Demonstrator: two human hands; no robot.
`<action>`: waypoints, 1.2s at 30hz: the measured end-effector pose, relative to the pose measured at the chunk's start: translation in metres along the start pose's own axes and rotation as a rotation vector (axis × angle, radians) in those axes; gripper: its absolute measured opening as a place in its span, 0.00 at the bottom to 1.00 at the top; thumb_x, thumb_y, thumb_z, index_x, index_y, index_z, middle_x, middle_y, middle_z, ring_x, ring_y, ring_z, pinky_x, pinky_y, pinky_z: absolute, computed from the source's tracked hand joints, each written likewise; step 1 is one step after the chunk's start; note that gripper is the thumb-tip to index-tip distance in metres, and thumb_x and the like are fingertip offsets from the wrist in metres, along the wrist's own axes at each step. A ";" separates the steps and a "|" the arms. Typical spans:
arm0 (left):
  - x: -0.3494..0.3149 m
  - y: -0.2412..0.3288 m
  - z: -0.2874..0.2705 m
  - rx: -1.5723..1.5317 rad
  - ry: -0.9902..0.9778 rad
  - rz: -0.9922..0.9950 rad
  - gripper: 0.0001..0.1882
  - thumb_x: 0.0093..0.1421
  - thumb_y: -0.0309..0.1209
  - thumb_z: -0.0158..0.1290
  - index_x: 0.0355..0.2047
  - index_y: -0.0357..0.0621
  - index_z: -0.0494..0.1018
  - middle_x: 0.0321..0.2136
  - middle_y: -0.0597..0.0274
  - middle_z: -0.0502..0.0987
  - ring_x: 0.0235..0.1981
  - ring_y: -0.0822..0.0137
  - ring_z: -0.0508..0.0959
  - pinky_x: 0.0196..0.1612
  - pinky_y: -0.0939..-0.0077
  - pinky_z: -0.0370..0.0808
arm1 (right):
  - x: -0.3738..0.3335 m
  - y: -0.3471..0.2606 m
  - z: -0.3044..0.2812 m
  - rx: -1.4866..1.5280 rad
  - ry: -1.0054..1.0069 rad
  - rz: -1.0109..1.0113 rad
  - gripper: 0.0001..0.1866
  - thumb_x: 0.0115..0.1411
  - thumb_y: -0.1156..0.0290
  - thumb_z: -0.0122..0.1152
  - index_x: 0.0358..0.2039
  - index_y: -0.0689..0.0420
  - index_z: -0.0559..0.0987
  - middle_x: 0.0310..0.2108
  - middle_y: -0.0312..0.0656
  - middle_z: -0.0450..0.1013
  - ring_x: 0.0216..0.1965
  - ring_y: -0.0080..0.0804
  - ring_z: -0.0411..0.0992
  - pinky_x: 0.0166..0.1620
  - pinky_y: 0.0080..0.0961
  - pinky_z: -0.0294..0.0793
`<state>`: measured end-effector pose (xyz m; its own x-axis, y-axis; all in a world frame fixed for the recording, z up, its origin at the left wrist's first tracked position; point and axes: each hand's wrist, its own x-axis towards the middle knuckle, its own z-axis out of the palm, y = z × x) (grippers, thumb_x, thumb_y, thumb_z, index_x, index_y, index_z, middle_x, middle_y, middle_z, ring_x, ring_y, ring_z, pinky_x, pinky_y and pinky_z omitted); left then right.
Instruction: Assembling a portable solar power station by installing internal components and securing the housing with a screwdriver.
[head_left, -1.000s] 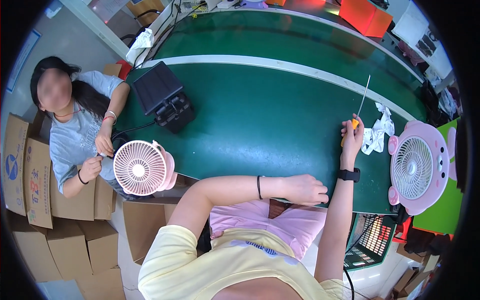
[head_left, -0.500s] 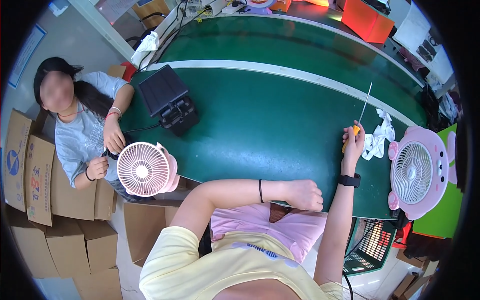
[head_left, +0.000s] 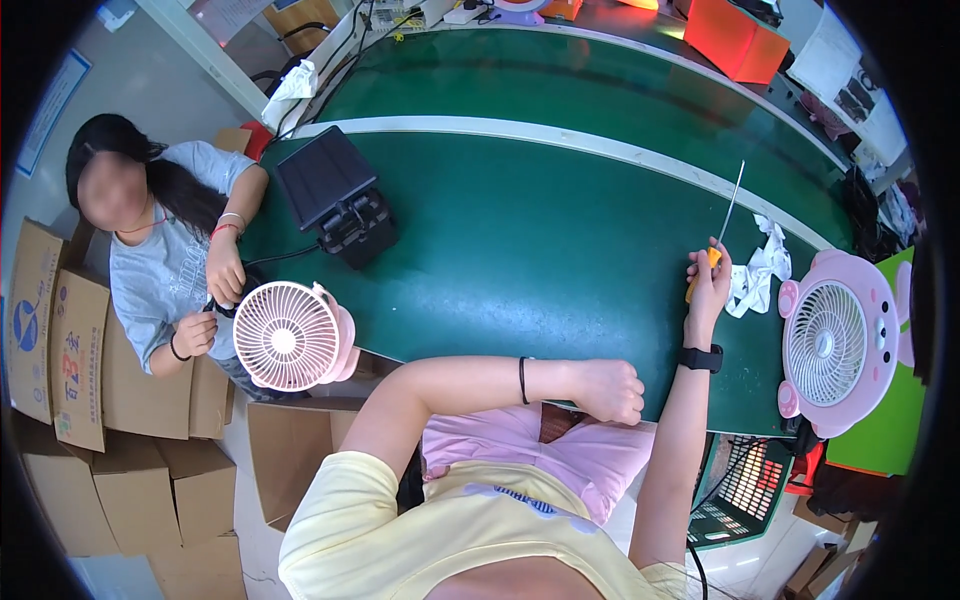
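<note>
My right hand (head_left: 709,285) is wrapped round the yellow handle of a screwdriver (head_left: 731,205). The long metal shaft points away from me, up past the fingers. Beside that hand lies crumpled white paper (head_left: 758,278). My left hand (head_left: 608,391) rests as a fist at the near edge of the green table (head_left: 500,250), with nothing showing out of it. Farther right stands a pink fan with an animal face (head_left: 828,345). A second, paler pink fan (head_left: 287,338) is at the table's left end, in front of a co-worker's hands.
A black box-like device with a flat panel (head_left: 338,200) sits on the table's left part, its cable running toward the co-worker (head_left: 170,230). Cardboard boxes (head_left: 140,370) stack up at the left. Below the right edge is a green plastic basket (head_left: 740,490). A white rail (head_left: 560,140) crosses behind.
</note>
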<state>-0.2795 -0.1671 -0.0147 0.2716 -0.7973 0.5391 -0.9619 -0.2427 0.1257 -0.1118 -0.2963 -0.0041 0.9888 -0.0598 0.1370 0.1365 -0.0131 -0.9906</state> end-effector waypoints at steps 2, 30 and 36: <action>-0.001 0.000 0.001 0.001 0.006 -0.001 0.07 0.49 0.35 0.52 0.18 0.53 0.68 0.19 0.72 0.68 0.26 0.70 0.74 0.24 0.73 0.69 | 0.000 0.001 0.001 -0.010 -0.003 -0.015 0.18 0.67 0.69 0.56 0.57 0.57 0.70 0.33 0.37 0.76 0.27 0.16 0.68 0.32 0.13 0.70; 0.008 -0.001 -0.016 0.049 0.252 -0.078 0.10 0.44 0.34 0.53 0.14 0.51 0.64 0.21 0.69 0.65 0.27 0.68 0.70 0.29 0.73 0.68 | -0.001 -0.001 0.001 -0.009 -0.005 -0.016 0.18 0.68 0.69 0.55 0.57 0.57 0.70 0.33 0.37 0.76 0.27 0.15 0.68 0.31 0.12 0.69; 0.008 0.000 -0.012 0.070 0.219 -0.027 0.09 0.44 0.33 0.53 0.14 0.51 0.64 0.20 0.70 0.65 0.27 0.68 0.70 0.28 0.73 0.68 | -0.004 -0.006 0.008 0.043 0.088 -0.103 0.18 0.69 0.67 0.52 0.57 0.57 0.68 0.39 0.39 0.75 0.27 0.16 0.69 0.28 0.13 0.70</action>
<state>-0.2779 -0.1668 -0.0009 0.2768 -0.6526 0.7054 -0.9478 -0.3062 0.0886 -0.1164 -0.2884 0.0014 0.9604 -0.1474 0.2365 0.2418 0.0194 -0.9701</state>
